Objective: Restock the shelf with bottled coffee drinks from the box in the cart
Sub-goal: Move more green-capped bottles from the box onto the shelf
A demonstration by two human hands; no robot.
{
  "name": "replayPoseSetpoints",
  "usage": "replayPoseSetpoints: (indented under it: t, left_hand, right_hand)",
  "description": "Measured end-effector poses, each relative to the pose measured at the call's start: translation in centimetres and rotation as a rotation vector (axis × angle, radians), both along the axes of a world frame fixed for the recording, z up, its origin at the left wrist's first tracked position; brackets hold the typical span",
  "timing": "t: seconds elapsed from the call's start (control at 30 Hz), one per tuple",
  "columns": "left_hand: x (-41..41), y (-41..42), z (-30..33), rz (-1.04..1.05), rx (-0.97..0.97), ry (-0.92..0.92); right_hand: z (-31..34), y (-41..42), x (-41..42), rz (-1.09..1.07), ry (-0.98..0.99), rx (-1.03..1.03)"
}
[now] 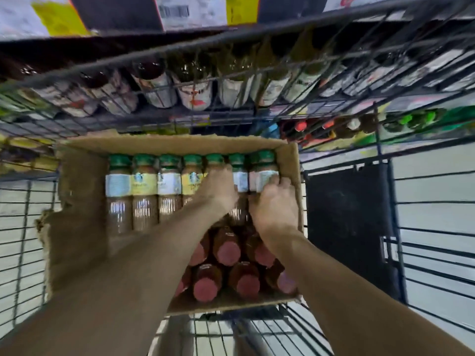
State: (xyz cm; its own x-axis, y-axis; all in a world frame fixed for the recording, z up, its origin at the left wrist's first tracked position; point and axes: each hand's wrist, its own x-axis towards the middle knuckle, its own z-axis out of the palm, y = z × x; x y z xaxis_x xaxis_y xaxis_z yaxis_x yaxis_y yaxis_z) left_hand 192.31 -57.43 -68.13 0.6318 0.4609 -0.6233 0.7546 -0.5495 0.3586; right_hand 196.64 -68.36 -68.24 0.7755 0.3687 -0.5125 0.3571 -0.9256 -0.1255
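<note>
While the box (84, 201) sits in the cart (424, 227), both hands, left (218, 188) and right (275, 209), grasp green-capped bottles (264, 173).

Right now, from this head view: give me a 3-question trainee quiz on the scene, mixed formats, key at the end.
1. True or false: both hands are inside the cardboard box.
2. Multiple choice: the bottles lying in a row at the far end of the box, the green-capped bottles, are matched by which cap colour on the near bottles? A) green B) pink C) black
3. Fill in: the right hand is on the bottle at the ____ end of the green-capped row.

Key:
1. True. The left hand and the right hand both reach onto bottles in it.
2. B, the pink-capped bottles.
3. Right.
</note>
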Motion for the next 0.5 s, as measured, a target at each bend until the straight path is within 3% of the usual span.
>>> replayPoseSetpoints:
  t: [0.13,0.4,0.5]
  left_hand:
    - [1.8,0.7,-2.5,0.076,-0.006,-0.067]
    - [3.8,0.3,-4.6,0.148,-0.146,0.085]
    - [3.9,0.1,-5.1,0.114,-0.117,0.112]
  right_hand:
    - [-2.2,1.1,0.4,-0.044,0.019,-0.022]
    - [-2.8,0.4,0.7,-0.216,0.105,0.193]
    - [-2.6,-0.1,0.3,-0.288,0.118,0.259]
